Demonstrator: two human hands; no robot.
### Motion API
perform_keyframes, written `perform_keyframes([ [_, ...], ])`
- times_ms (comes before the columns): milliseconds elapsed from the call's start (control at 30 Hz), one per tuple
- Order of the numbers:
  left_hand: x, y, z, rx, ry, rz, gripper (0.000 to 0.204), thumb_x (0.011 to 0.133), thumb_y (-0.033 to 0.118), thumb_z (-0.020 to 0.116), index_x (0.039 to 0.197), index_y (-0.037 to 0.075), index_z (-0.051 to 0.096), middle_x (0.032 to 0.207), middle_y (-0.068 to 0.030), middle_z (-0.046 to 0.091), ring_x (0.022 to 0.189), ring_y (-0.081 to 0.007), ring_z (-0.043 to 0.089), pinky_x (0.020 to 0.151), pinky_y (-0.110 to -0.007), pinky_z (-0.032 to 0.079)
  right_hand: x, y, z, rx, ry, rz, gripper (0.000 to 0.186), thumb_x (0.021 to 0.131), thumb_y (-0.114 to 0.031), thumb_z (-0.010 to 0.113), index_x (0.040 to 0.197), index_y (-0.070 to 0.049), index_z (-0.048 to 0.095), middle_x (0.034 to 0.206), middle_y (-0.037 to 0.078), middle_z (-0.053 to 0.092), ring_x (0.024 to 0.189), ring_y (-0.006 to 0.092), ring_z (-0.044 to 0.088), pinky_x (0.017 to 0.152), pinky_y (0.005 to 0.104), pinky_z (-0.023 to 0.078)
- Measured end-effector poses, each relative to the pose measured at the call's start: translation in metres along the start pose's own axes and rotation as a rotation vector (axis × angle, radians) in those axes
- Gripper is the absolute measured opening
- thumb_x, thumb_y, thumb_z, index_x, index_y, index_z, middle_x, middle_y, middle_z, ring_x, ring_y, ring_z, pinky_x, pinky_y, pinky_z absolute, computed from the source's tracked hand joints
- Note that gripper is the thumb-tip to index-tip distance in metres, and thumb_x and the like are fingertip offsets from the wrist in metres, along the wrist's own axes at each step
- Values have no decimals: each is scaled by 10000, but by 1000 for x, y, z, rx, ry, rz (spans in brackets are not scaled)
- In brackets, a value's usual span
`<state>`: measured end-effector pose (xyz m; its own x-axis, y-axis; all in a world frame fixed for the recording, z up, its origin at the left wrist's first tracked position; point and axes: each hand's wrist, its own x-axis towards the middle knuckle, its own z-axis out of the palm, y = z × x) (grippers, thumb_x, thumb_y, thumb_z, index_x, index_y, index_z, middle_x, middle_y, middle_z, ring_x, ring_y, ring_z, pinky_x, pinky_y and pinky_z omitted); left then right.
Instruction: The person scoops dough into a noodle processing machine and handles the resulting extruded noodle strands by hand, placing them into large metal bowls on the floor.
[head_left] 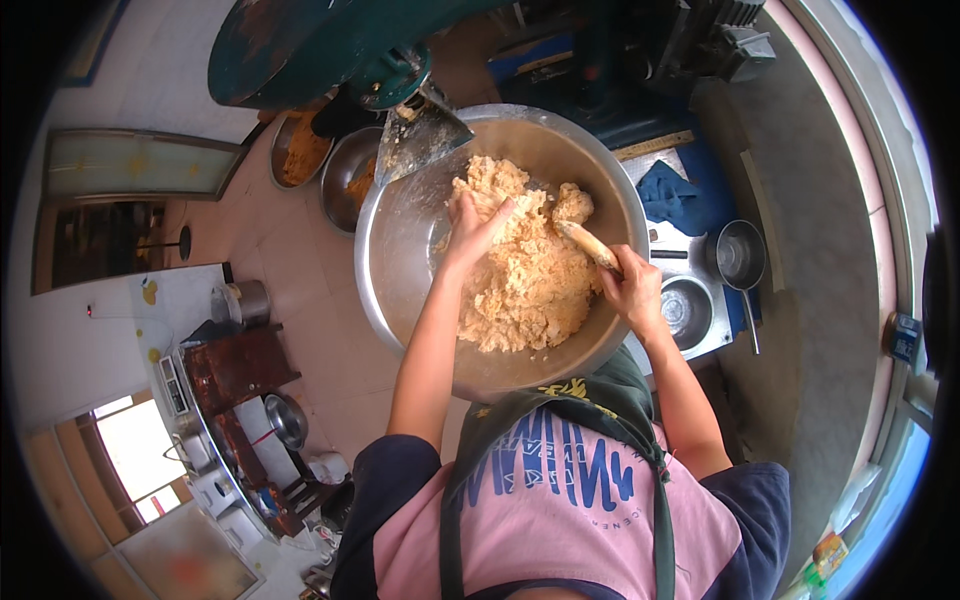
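Observation:
A wide metal bowl [400, 290] in front of me holds a heap of pale yellow, crumbly dough [530, 290]. At the heap's left side my left hand [474, 232] is closed around a clump, its thumb apart and the fingers partly buried. My right hand [634, 288], by the bowl's right rim, grips a pale wooden stick [588, 243]. The stick slants up and left into the bowl, and a lump of dough covers its far end, so the tip is hidden.
A dark green machine [300, 55] with a dough-smeared metal chute [425, 130] overhangs the bowl's far left rim. Two smaller bowls with orange contents stand beyond at left. On the right are a saucepan [740, 255], a metal basin [687, 310] and a blue cloth [667, 190].

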<state>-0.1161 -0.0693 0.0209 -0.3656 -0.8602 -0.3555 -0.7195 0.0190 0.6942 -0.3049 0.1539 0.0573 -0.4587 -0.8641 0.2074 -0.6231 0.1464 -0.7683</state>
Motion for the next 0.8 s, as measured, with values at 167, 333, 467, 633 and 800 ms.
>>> perform_keyframes([
  [167,17,34,3,204,133,-235,1317,577,703,720,1475,142,-63,1486,-281,-151,1361,-487,-132,1078,-658,13,1,5,-5,23,17,4,201,728,-81,676,902,-68,577,746,139,628,656,336,624,566,384,501],
  [333,44,-18,10,-150,-79,-259,1334,607,654,721,1459,79,-128,1514,-209,-142,1407,-378,-60,1145,-499,119,3,1,-2,30,24,21,187,727,-74,669,892,-64,581,737,139,628,646,333,625,561,381,503],
  [467,13,30,21,-63,-249,-134,1316,603,555,786,1465,78,-87,1523,-223,-50,1420,-332,3,1147,-494,135,2,5,-4,40,36,41,188,720,-65,667,887,-61,582,726,137,623,629,328,621,553,377,502],
  [633,-6,48,48,331,-81,46,1350,513,470,860,1474,133,-26,1519,-232,-33,1394,-384,137,1107,-503,279,1,1,-2,24,16,21,181,718,-59,670,874,-61,577,717,135,614,616,319,616,544,373,499],
  [800,-1,65,55,360,-46,-124,1173,589,307,847,1477,208,86,1515,-241,45,1338,-395,290,927,-392,498,2,-2,-6,-9,1,-20,182,719,-59,674,869,-62,570,719,129,613,614,321,615,535,382,493],
])
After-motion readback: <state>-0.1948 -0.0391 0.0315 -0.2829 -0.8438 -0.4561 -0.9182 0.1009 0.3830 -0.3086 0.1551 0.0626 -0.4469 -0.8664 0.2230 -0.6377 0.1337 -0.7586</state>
